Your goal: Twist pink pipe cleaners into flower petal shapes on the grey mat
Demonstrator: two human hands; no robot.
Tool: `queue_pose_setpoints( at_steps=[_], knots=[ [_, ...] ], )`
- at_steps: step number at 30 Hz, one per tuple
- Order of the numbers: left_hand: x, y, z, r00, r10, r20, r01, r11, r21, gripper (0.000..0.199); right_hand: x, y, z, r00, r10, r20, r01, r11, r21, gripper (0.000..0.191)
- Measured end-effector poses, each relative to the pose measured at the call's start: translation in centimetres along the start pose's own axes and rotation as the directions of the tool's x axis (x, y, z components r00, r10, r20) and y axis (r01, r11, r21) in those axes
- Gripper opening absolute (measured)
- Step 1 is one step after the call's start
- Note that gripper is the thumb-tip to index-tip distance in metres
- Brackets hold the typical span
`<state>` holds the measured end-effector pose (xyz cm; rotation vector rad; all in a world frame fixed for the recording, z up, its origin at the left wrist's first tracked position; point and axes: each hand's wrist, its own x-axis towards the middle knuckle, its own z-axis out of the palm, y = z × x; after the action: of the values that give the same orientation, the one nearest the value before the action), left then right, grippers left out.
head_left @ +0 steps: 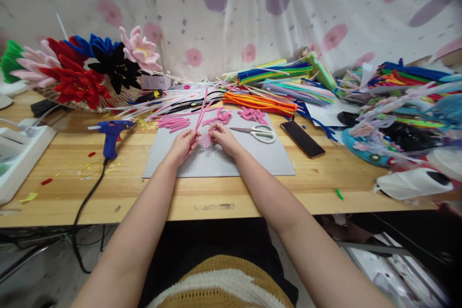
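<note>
Over the grey mat (205,166), my left hand (185,145) is closed on pink pipe cleaners (202,114) whose long ends stick up and away. Just to its right, my right hand (223,137) pinches the pink strands between the two hands. Short pink pieces (174,123) lie in a pile behind my left hand. Bent pink shapes rest beyond my right hand (222,116) and farther right (253,114). White-handled scissors (263,134) lie on the mat, right of my right hand.
A blue glue gun (114,135) stands at the left near a white power strip (27,159). Pipe-cleaner flowers (79,77) fill the back left. Orange pipe cleaners (260,102) lie behind the mat, a black phone (302,138) to its right. A white roll (411,183) sits at the right edge.
</note>
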<state>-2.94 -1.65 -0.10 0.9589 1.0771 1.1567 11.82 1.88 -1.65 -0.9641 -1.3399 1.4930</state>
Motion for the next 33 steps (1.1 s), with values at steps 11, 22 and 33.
queue_pose_setpoints(
  at_steps=[11, 22, 33],
  knots=[
    [-0.5, 0.9, -0.1, 0.932, -0.265, 0.249, 0.328, 0.908, -0.26, 0.018, 0.9, 0.0, -0.9, 0.959, 0.104, -0.264, 0.015, 0.91, 0.413, 0.017],
    [-0.6, 0.0, 0.9, 0.962, -0.2, 0.184, 0.2, 0.98, 0.019, 0.012, -0.1, 0.1, 0.1, 0.995, -0.096, -0.038, 0.098, 0.994, 0.052, 0.013],
    [0.6, -1.4, 1.0, 0.981, 0.168, -0.098, -0.152, 0.976, 0.152, 0.029, 0.0, 0.7, 0.7, 0.953, -0.286, -0.101, 0.248, 0.927, -0.282, 0.016]
  ],
)
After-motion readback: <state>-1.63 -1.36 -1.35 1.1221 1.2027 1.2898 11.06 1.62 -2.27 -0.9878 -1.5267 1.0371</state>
